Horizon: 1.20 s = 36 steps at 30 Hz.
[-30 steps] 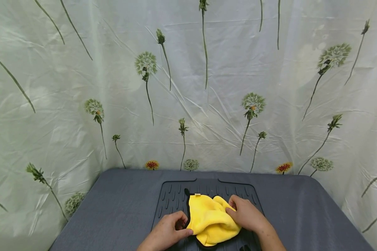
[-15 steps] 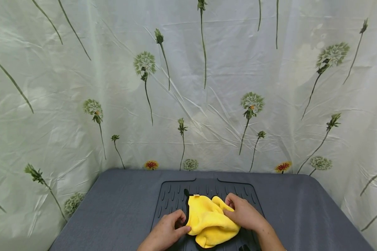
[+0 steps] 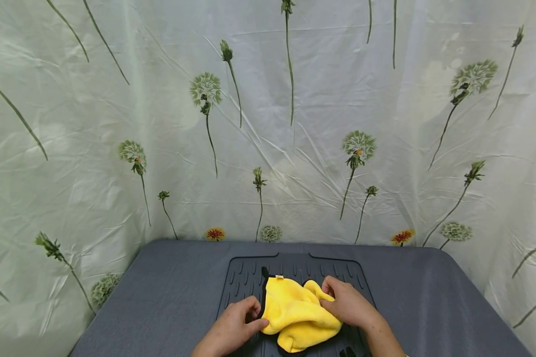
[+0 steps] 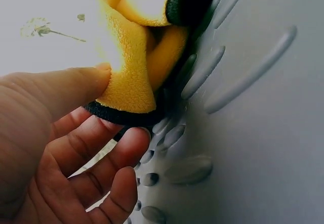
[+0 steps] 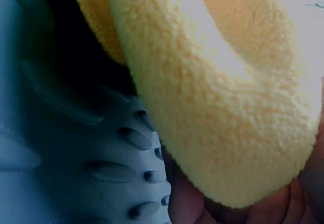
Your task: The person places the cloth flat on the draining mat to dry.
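A yellow plush cloth (image 3: 295,310) with black edging and a small tag lies bunched on a dark ridged mat (image 3: 245,277). My left hand (image 3: 238,320) pinches its left edge; in the left wrist view the thumb presses the yellow face (image 4: 129,77), the index finger is behind the black hem, and the lower fingers are loosely bent. On the far right side, my right hand (image 3: 350,302) pinches a fold of the cloth. The right wrist view shows a thick fold (image 5: 212,113) covering most of that hand's fingers.
The mat rests on a grey-covered table (image 3: 174,292). A small black object (image 3: 348,352) sits at the bottom edge of the head view, beside the right forearm. Behind the table hangs a pale curtain (image 3: 303,148) printed with dandelions.
My left hand has shifted slightly left, drawing the cloth's left edge a little with it. The right hand keeps its hold in nearly the same place.
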Available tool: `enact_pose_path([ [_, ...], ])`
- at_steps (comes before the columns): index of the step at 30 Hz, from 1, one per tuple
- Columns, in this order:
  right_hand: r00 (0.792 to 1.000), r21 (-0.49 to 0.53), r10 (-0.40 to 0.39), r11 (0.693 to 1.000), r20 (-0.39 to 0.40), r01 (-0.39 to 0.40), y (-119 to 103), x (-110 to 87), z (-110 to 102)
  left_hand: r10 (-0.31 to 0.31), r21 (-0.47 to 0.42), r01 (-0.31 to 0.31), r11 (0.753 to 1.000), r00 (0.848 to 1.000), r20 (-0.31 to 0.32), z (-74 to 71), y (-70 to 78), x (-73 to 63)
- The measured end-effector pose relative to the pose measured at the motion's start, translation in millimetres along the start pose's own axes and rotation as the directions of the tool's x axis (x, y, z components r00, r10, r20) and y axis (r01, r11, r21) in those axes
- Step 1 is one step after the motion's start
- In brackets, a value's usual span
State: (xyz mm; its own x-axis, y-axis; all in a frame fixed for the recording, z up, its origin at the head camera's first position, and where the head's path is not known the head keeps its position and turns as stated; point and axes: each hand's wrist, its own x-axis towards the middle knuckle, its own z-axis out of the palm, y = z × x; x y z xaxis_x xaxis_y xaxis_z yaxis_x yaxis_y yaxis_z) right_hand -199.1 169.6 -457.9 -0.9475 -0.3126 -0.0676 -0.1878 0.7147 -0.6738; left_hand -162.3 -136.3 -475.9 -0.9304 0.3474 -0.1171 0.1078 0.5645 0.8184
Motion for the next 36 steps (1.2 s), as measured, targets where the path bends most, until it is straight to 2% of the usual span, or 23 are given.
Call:
enact_pose_path([
  [15, 0.999, -0.020, 0.043, 0.999, -0.032, -0.044, 3.5, -3.2, -7.3, -0.034, 0.006, 0.034, 0.999, 0.999, -0.001, -4.6, -5.6, 1.4],
  [25, 0.993, -0.014, 0.104, 0.994, -0.049, -0.105, 4.3, -4.5, -12.6, -0.019, 0.016, 0.019, 1.000, 1.000, -0.018, -8.3, -7.3, 0.8],
  [36, 0.987, -0.043, 0.138, 0.989, -0.086, -0.143, 5.1, -5.3, -14.5, -0.019, 0.033, 0.021, 0.999, 0.999, -0.042, -14.0, -8.6, -1.2],
])
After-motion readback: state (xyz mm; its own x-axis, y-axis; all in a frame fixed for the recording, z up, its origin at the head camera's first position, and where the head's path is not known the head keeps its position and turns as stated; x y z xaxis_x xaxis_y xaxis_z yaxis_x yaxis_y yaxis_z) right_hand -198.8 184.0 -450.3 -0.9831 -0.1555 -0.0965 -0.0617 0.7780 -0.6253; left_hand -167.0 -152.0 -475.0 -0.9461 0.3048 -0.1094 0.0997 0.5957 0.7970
